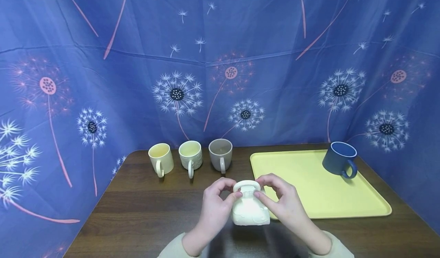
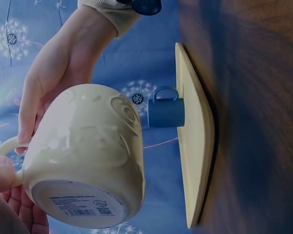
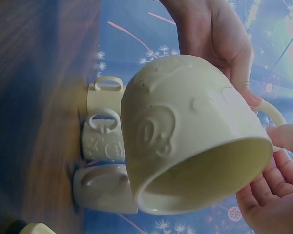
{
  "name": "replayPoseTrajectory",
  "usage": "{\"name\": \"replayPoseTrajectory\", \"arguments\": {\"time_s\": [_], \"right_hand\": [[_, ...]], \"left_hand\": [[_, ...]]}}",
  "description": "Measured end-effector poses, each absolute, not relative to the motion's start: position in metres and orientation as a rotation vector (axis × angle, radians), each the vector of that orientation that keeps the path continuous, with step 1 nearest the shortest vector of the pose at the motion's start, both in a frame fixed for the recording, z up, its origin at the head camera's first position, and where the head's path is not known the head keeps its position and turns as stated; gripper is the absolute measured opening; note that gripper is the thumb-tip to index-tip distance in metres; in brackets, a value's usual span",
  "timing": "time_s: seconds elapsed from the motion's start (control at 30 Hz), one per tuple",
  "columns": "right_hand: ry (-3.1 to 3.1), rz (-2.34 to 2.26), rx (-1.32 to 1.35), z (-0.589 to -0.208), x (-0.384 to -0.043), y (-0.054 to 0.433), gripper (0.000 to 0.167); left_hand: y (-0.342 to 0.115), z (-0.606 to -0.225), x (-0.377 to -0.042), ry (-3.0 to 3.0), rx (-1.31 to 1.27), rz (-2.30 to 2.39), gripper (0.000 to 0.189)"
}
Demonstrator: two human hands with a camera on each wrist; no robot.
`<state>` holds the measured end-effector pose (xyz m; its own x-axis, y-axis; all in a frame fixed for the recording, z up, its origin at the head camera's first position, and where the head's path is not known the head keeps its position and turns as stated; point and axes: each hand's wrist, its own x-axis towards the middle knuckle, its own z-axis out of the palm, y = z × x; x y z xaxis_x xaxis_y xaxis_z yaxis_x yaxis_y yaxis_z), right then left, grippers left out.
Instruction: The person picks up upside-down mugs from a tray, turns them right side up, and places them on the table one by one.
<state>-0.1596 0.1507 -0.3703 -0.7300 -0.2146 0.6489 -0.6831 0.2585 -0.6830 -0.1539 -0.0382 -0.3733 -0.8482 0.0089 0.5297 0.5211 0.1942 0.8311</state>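
Note:
A cream mug (image 1: 251,212) with raised relief on its wall is held off the table on its side, its handle (image 1: 246,183) pointing up. My left hand (image 1: 217,204) pinches one end of the handle between thumb and fingers. At the other end, my right hand (image 1: 284,200) pinches it the same way. The mug's base (image 2: 80,202), printed with a label and barcode, faces left in the left wrist view. In the right wrist view, its open mouth (image 3: 210,178) shows a plain inside.
A yellow tray (image 1: 309,197) lies at the right, bearing a dark blue mug (image 1: 335,162) at its far right corner. Along the back left stand a pale yellow mug (image 1: 163,160), a pale embossed mug (image 1: 192,156) and a grey mug (image 1: 218,156). A blue dandelion-print cloth (image 1: 137,90) hangs behind.

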Motion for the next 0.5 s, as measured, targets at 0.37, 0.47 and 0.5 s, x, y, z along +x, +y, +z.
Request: {"name": "replayPoseTrajectory", "arguments": {"time_s": [0.37,0.47,0.5], "right_hand": [[-2.047,1.419,0.831,-0.3726,-0.1595,0.1514,0.028],[-2.038,1.406,0.829,-0.3710,-0.1593,0.1529,0.028],[-2.037,1.397,0.828,-0.3705,-0.1592,0.1534,0.028]], "left_hand": [[-0.0372,-0.3762,-0.1528,-2.031,-0.571,-1.733,0.015],[-0.0380,-0.3767,-0.1538,-2.051,-0.598,-1.734,0.014],[-0.0385,-0.3767,-0.1537,-2.060,-0.607,-1.737,0.013]]}}
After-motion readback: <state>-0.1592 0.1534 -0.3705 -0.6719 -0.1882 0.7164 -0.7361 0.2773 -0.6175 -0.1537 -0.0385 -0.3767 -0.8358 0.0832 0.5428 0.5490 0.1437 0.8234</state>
